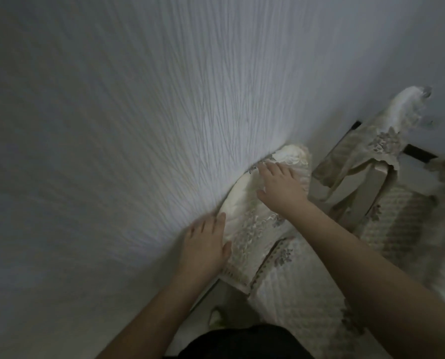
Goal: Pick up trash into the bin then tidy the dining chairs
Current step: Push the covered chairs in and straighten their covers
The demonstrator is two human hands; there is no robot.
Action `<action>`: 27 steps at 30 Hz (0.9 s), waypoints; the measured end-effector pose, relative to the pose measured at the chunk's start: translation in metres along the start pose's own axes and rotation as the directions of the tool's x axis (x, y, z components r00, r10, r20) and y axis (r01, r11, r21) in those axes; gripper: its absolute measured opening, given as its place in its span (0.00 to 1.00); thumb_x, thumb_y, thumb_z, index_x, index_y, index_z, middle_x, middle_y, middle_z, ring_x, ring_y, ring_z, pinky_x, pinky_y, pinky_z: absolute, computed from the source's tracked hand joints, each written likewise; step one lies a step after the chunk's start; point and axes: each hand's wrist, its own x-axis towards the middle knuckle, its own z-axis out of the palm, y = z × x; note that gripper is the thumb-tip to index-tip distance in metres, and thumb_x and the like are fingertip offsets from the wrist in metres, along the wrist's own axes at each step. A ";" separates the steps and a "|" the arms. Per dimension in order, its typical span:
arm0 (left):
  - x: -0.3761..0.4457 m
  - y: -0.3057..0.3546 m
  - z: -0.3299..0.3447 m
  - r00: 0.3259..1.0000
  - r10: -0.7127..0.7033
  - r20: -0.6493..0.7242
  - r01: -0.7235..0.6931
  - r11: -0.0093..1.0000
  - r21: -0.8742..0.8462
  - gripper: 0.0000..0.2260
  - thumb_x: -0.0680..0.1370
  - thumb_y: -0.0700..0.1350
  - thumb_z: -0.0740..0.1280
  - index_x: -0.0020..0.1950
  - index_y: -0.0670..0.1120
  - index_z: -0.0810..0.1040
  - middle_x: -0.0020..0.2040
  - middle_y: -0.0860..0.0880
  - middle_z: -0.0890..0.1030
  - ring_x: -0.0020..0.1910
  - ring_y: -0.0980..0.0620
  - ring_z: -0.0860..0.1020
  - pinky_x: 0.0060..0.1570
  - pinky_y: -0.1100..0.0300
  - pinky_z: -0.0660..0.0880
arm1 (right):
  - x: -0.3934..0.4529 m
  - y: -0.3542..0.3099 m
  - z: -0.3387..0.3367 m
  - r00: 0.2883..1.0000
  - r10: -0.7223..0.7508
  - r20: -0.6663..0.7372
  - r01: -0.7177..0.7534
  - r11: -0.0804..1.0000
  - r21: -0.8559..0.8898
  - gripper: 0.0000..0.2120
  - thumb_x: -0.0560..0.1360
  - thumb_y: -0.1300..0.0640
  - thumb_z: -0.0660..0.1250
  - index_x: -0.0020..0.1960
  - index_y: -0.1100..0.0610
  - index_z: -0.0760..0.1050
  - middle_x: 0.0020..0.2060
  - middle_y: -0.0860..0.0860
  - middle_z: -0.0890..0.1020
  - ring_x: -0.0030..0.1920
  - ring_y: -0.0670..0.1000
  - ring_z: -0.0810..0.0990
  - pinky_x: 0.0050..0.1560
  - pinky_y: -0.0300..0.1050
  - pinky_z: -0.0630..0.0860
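Observation:
A dining chair with a cream embroidered cover [252, 224] stands with the top of its backrest against the edge of the table, which is draped in a white crinkled cloth [112, 125]. My left hand [205, 250] holds the near side of the backrest, thumb on the cover. My right hand [281, 185] lies over the far end of the backrest top, fingers draped on the fabric. The chair's quilted seat cushion [299, 286] shows below my right forearm. No trash or bin is in view.
A second covered chair [366, 161] stands at the right, its back also toward the table. The tablecloth fills the left and top of the view. A foot [216, 316] on pale floor shows near the bottom, beside my dark clothing.

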 end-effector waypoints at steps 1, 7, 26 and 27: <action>0.002 -0.002 0.005 1.000 -0.002 0.001 0.002 1.000 -0.011 0.30 0.79 0.59 0.54 0.78 0.49 0.50 0.75 0.48 0.63 0.71 0.49 0.64 0.67 0.52 0.61 | 0.007 0.003 0.004 1.000 -0.015 -0.006 0.015 1.000 -0.008 0.30 0.75 0.50 0.62 0.74 0.54 0.59 0.73 0.53 0.64 0.73 0.57 0.59 0.72 0.56 0.55; 0.023 -0.009 0.011 0.999 0.032 0.026 -0.028 0.990 -0.137 0.33 0.78 0.57 0.59 0.77 0.45 0.52 0.70 0.47 0.69 0.64 0.49 0.71 0.62 0.56 0.69 | 0.036 0.010 0.008 0.992 -0.123 -0.013 0.122 0.991 -0.062 0.26 0.70 0.56 0.67 0.67 0.56 0.67 0.65 0.53 0.71 0.68 0.57 0.66 0.70 0.57 0.59; 0.047 0.004 0.007 0.989 -0.057 0.137 0.114 0.883 -0.456 0.21 0.72 0.47 0.70 0.62 0.44 0.69 0.53 0.46 0.77 0.49 0.48 0.76 0.42 0.58 0.69 | 0.050 0.035 0.010 0.938 -0.345 0.030 0.343 0.916 -0.209 0.33 0.59 0.52 0.76 0.62 0.58 0.72 0.56 0.57 0.72 0.57 0.59 0.72 0.68 0.53 0.61; 0.047 0.006 0.006 0.990 -0.048 0.136 0.106 0.881 -0.461 0.21 0.72 0.47 0.70 0.61 0.44 0.69 0.53 0.47 0.76 0.49 0.48 0.75 0.41 0.58 0.68 | 0.049 0.037 0.008 0.941 -0.334 0.055 0.338 0.916 -0.217 0.32 0.60 0.51 0.76 0.62 0.58 0.72 0.56 0.57 0.72 0.57 0.58 0.72 0.68 0.52 0.62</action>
